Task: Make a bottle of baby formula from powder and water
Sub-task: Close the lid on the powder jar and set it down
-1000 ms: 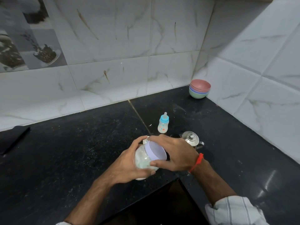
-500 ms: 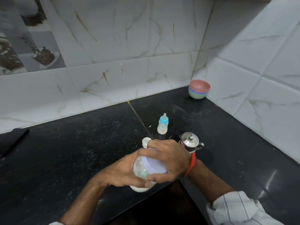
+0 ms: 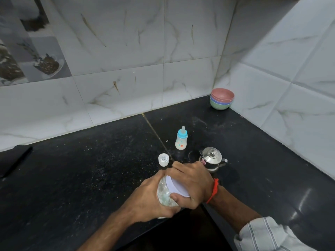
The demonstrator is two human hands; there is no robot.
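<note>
A clear powder jar [image 3: 164, 194] is held near the front edge of the black counter [image 3: 90, 169]. My left hand [image 3: 150, 198] grips the jar's body from the left. My right hand [image 3: 192, 183] is wrapped round its pale lilac lid [image 3: 176, 185] from above. Behind the hands stands a small baby bottle [image 3: 181, 139] with a blue collar and teat, upright and holding pale liquid. A small white cap [image 3: 163, 159] lies open side up just left of the counter seam. A little steel kettle [image 3: 212, 158] stands right of my right hand.
Stacked bowls [image 3: 222, 98], pink on top, sit in the back right corner against the tiled walls. A dark flat object [image 3: 12, 162] lies at the counter's far left. The counter's front edge notches inward just below my hands.
The jar and both hands have shifted slightly down and toward me, uncovering the white cap behind them. My right hand has turned on the lid.
</note>
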